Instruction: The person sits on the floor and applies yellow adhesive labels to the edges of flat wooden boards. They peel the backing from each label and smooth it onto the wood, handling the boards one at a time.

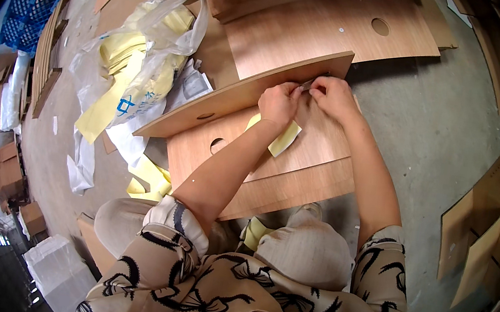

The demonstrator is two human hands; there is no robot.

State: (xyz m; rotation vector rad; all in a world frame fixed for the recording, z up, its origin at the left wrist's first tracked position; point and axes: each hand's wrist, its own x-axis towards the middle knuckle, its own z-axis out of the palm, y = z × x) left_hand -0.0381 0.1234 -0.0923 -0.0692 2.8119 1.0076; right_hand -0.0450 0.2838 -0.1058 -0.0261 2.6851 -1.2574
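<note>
My left hand (278, 102) and my right hand (333, 96) meet close to the right end of an upright wooden board (239, 91). Fingers on both hands are pinched together, fingertips nearly touching. Whatever they hold is too small to make out. The upright board stands along a flat wood-grain panel (306, 163) with a round hole near its left end. Beneath my left wrist, a piece of yellow paper (285, 140) lies on that panel, partly covered by my arm.
A clear plastic bag (163, 75) holding yellow paper strips sits left of the boards. Another wood-grain panel (317, 26) with a hole lies beyond. Loose yellow strips (152, 178) lie at lower left. Cardboard pieces (472, 242) lie at right; a blue plastic crate (28, 14) is far left.
</note>
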